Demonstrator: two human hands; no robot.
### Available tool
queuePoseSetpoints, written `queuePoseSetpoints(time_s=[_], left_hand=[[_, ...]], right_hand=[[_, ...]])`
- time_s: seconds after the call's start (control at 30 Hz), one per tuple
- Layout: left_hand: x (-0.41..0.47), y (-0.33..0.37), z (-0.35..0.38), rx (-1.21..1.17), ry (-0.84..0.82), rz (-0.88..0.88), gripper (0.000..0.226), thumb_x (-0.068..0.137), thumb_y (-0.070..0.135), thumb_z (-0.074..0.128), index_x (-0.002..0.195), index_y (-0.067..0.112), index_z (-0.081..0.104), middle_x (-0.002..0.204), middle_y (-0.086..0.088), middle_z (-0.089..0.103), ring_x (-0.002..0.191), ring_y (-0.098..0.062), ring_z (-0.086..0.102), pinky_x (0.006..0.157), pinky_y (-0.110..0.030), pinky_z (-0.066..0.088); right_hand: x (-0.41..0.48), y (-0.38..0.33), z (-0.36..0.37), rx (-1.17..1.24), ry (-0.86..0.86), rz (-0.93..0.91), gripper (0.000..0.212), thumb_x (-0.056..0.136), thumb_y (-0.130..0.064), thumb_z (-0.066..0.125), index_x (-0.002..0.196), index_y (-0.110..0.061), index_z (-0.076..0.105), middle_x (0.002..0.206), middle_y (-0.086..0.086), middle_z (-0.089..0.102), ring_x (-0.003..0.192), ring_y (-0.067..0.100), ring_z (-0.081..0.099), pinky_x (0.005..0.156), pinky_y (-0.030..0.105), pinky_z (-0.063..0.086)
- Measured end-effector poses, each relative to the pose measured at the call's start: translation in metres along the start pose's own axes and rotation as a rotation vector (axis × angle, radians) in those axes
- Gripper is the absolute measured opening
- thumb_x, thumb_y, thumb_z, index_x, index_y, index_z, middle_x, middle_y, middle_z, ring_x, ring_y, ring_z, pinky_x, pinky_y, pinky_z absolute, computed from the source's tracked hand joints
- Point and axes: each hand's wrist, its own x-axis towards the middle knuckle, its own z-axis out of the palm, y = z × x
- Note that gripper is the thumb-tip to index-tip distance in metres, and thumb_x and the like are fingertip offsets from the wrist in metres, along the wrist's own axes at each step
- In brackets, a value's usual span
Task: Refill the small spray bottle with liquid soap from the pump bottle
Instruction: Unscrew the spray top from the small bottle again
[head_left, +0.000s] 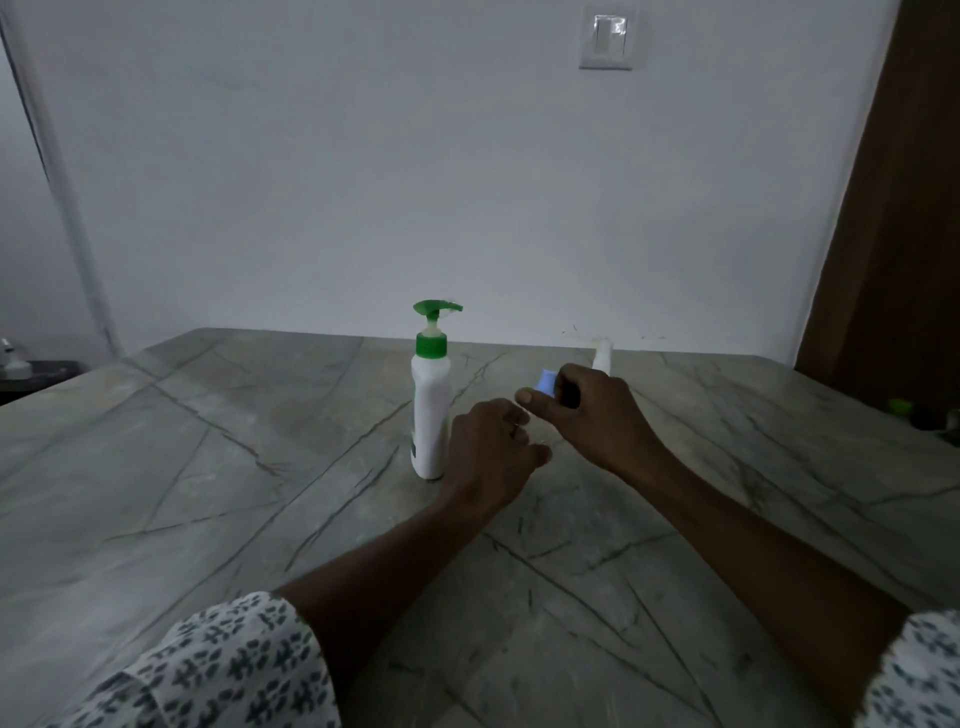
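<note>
Head cam: my right hand (597, 415) grips spray bottle (548, 382), right of pump bottle (428, 415). Left hand (488, 452) curled, hold unclear; it crowds the pump bottle, so it may topple it.

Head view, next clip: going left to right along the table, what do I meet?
White object at the left edge → pump bottle → left hand → right hand, gripping a blue piece → green object at the right edge. The white item behind the right hand overlaps it, so omitted.
</note>
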Motion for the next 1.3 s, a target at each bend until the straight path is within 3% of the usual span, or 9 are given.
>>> queuePoseSetpoints(time_s=[0.2,0.33,0.5,0.6,0.73,0.87,1.03,1.2,1.3], left_hand=[[0.001,-0.001,-0.002,0.000,-0.062,0.013,0.025,0.072,0.020,0.086,0.087,0.017,0.067,0.071,0.008,0.066,0.061,0.001,0.058,0.054,-0.002,0.041],[-0.001,-0.002,-0.001,0.016,-0.069,0.012,0.025,0.074,0.022,0.086,0.086,0.017,0.065,0.072,0.010,0.064,0.063,0.000,0.058,0.052,-0.006,0.038],[0.000,-0.001,-0.001,0.015,-0.041,0.004,0.028,0.073,0.024,0.087,0.090,0.016,0.067,0.070,0.011,0.063,0.062,0.001,0.057,0.052,-0.007,0.038],[0.000,-0.001,0.000,0.022,-0.042,0.010,0.028,0.073,0.024,0.087,0.090,0.017,0.067,0.069,0.012,0.063,0.061,0.003,0.057,0.052,-0.006,0.040],[0.001,-0.002,0.001,0.002,-0.024,-0.006,0.028,0.072,0.023,0.087,0.091,0.013,0.069,0.068,0.014,0.061,0.062,0.003,0.056,0.053,-0.006,0.040],[0.000,-0.002,0.001,-0.010,-0.036,-0.008,0.028,0.073,0.021,0.087,0.092,0.015,0.068,0.069,0.013,0.062,0.063,0.004,0.057,0.053,-0.005,0.040],[0.000,-0.003,0.001,-0.029,-0.038,0.000,0.029,0.071,0.020,0.088,0.093,0.015,0.069,0.072,0.009,0.067,0.063,0.002,0.061,0.055,-0.003,0.043],[0.001,-0.003,0.001,-0.004,-0.033,-0.002,0.032,0.073,0.024,0.087,0.096,0.014,0.068,0.082,0.004,0.069,0.073,-0.008,0.064,0.067,-0.017,0.050],[0.000,-0.003,0.000,-0.014,-0.036,-0.010,0.029,0.072,0.025,0.087,0.093,0.016,0.068,0.074,0.011,0.064,0.067,0.000,0.060,0.059,-0.011,0.043]], right_hand=[[0.000,0.003,-0.004,0.193,-0.086,0.106,0.036,0.080,-0.038,0.073,0.063,-0.015,0.051,0.057,-0.003,0.047,0.053,0.010,0.043,0.057,0.025,0.037],[-0.002,0.002,-0.011,0.376,-0.238,0.120,0.007,0.089,-0.019,0.065,0.092,-0.015,0.070,0.096,0.007,0.071,0.074,0.009,0.059,0.068,0.027,0.046],[-0.003,-0.001,-0.008,0.592,-0.155,0.268,0.059,0.088,-0.012,0.065,0.141,-0.017,0.040,0.101,0.003,0.066,0.097,0.022,0.062,0.080,0.033,0.052],[-0.006,-0.005,-0.002,0.462,-0.081,0.290,0.075,0.077,-0.033,0.077,0.140,-0.018,0.038,0.100,0.004,0.063,0.096,0.019,0.061,0.085,0.036,0.052],[-0.007,-0.003,0.001,0.498,-0.084,0.262,0.072,0.087,-0.014,0.067,0.147,-0.017,0.028,0.102,-0.001,0.069,0.099,0.011,0.061,0.087,0.026,0.042],[-0.005,-0.002,0.001,0.636,-0.120,0.317,0.074,0.090,-0.008,0.056,0.152,-0.019,0.017,0.121,-0.001,0.065,0.120,0.020,0.055,0.109,0.042,0.038],[-0.009,-0.006,0.006,0.492,-0.061,0.262,0.087,0.082,-0.026,0.074,0.150,-0.021,0.020,0.109,-0.001,0.063,0.107,0.015,0.058,0.089,0.028,0.042],[-0.005,-0.002,0.006,0.717,-0.105,0.293,0.082,0.091,-0.001,0.054,0.153,-0.024,0.005,0.112,-0.004,0.070,0.120,0.016,0.057,0.111,0.040,0.033],[-0.007,-0.005,0.010,0.607,-0.080,0.301,0.086,0.086,-0.028,0.069,0.152,-0.024,0.014,0.113,-0.004,0.062,0.111,0.014,0.058,0.095,0.030,0.045]])
